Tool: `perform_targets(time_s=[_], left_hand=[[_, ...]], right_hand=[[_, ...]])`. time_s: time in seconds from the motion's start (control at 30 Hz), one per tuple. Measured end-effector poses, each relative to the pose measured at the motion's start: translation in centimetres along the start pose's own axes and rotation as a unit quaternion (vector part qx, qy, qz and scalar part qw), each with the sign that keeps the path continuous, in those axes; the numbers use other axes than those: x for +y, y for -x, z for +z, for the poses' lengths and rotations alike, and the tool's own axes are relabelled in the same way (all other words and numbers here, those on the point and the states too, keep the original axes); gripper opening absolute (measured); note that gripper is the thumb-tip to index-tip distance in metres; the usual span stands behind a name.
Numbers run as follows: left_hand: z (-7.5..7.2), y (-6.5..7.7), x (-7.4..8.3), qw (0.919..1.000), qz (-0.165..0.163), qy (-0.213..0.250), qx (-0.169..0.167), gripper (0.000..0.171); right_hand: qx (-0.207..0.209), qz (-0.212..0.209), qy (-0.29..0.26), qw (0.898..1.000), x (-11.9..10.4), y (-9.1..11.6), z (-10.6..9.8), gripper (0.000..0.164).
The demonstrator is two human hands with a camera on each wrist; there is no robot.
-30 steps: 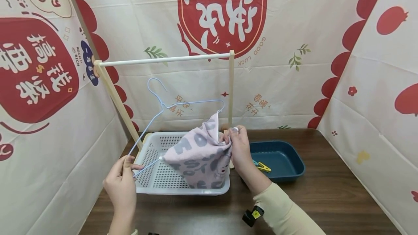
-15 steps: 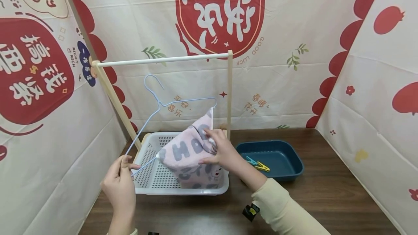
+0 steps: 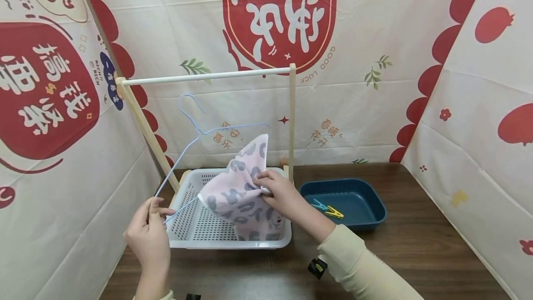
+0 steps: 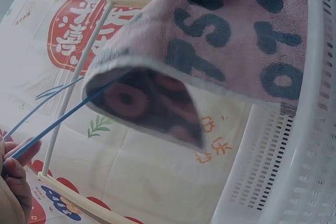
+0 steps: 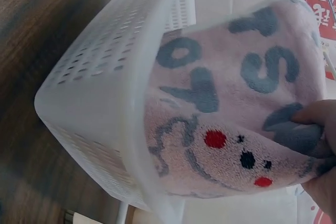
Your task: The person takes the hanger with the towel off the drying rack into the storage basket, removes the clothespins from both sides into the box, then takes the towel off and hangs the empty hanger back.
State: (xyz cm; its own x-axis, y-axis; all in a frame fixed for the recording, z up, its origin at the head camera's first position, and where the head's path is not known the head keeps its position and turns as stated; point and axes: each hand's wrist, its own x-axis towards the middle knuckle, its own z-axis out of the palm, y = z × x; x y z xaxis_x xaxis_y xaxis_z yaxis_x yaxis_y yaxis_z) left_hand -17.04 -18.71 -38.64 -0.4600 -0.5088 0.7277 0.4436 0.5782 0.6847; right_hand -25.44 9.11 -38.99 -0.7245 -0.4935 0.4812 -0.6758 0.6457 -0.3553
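A pink towel [image 3: 226, 198] with grey letters is draped over the lower bar of a thin blue wire hanger [image 3: 197, 131]. Its lower part hangs into a white perforated basket [image 3: 225, 245]. My left hand [image 3: 150, 233] pinches the hanger's left corner, holding it tilted above the basket. With my right hand [image 3: 282, 196] I grip the towel's right edge between thumb and fingers. In the right wrist view, an animal face with red cheeks shows on the towel [image 5: 226, 145]. Inside the fold, in the left wrist view, the hanger bar [image 4: 68, 114] disappears into the cloth.
Behind the basket stands a rack with a white rod [image 3: 208, 77] and wooden posts [image 3: 292, 119]. A dark blue tray [image 3: 362, 219] to the right holds a yellow clothespin [image 3: 334, 212] and a teal clothespin [image 3: 319, 205]. Printed cloth walls [image 3: 354, 119] enclose the table.
My right hand has released the towel's right side, moved left, and gripped the cloth again, bunching it. The towel's upper corner has dropped slightly. Hanger and left hand have shifted a little left.
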Motion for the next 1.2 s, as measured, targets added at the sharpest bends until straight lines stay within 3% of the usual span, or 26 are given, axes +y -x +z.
perform_targets(time_s=[0.17, 0.37, 0.7, 0.8, 1.03, 1.2], left_hand=[[0.0, -0.5, -0.4, 0.9996, -0.005, 0.009, 0.025, 0.02], [-0.4, -1.0, -0.6, 0.9993, 0.001, -0.006, 0.037, 0.021], [-0.8, -1.9, -0.8, 0.9973, -0.008, -0.003, 0.073, 0.025], [-1.1, -2.3, -0.9, 0.9964, -0.013, -0.011, 0.083, 0.027], [-1.2, -2.4, -0.7, 0.9973, -0.014, -0.016, 0.071, 0.027], [-0.9, -2.4, -0.8, 0.9976, -0.014, -0.002, 0.068, 0.025]], right_hand=[[0.032, -0.015, -0.014, 0.999, 0.3, 0.1, 0.4, 0.024], [0.062, 0.01, -0.028, 0.998, 0.7, 0.1, 1.0, 0.022], [0.061, 0.038, -0.016, 0.997, 1.3, 0.2, 1.7, 0.026], [0.044, 0.041, -0.013, 0.998, 1.6, 0.2, 2.0, 0.026], [-0.065, 0.087, -0.001, 0.994, 2.1, 0.4, 2.6, 0.043], [-0.085, 0.129, -0.013, 0.988, 2.1, 0.7, 2.4, 0.043]])
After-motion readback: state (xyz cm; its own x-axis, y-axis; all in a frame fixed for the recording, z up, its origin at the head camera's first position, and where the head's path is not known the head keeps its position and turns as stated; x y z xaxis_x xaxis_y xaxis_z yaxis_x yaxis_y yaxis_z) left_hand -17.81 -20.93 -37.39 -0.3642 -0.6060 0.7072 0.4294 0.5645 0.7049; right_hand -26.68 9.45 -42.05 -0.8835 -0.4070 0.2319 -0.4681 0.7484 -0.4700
